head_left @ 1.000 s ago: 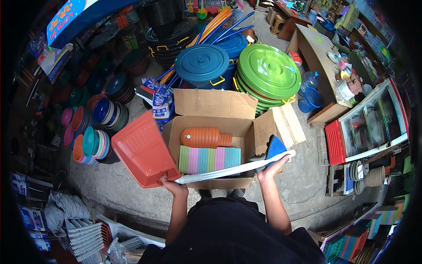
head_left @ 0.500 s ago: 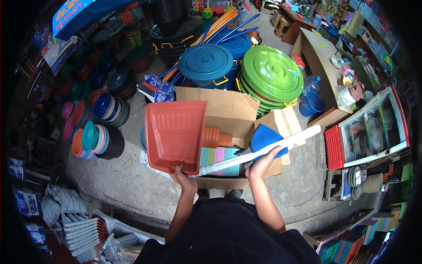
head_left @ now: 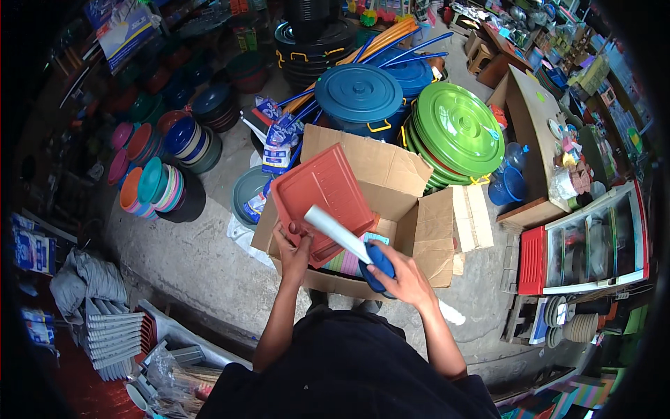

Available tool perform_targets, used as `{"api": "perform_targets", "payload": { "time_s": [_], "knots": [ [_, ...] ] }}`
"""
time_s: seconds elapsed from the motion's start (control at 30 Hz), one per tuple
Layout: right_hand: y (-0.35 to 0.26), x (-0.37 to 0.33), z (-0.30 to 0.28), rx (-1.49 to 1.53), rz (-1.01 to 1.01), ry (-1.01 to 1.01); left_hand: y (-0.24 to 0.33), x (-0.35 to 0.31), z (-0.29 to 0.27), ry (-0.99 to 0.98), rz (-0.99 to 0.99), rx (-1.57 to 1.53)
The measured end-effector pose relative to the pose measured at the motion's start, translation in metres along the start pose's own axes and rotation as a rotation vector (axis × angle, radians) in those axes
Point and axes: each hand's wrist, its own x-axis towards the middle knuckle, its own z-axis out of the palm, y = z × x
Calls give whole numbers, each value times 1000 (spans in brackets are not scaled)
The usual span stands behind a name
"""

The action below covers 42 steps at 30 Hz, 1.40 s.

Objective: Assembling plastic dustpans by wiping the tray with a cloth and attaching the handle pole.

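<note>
My left hand (head_left: 294, 255) is closed round the socket end of a reddish-brown dustpan (head_left: 324, 199), tilted over an open cardboard box (head_left: 436, 227). My right hand (head_left: 403, 276) grips a blue plastic piece (head_left: 380, 262) together with a white tube (head_left: 335, 232). One end of the tube points up across the dustpan. Its other end shows beyond my right forearm. I cannot tell whether tube and blue piece are joined. Inside the box, pastel-striped items (head_left: 342, 263) show partly below the dustpan.
Behind the box stand a blue lidded tub (head_left: 359, 91), a stack of green lidded tubs (head_left: 458, 129) and blue and orange poles. Stacked buckets and basins (head_left: 188, 150) line the left. A red-framed glass case (head_left: 593, 241) is at the right.
The white tube has swung, its upper end now pointing left over the dustpan. The dustpan has tilted and moved right over the box. The blue piece has turned and come nearer.
</note>
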Motion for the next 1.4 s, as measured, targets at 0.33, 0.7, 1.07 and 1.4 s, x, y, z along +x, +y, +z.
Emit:
{"api": "perform_targets", "payload": {
  "time_s": [0.33,0.7,1.07,1.4],
  "knots": [
    [-44,-17,-36,-628,51,-201,42,-20,16,-140,339,590],
    [-71,-27,-47,-973,-96,-329,30,-53,26,-216,313,723],
    [-34,6,32,-591,-218,-647,0,-115,-68,68,200,844],
    [-91,33,164,-131,-563,-759,-65,-201,-220,521,-186,823]
  ]
}}
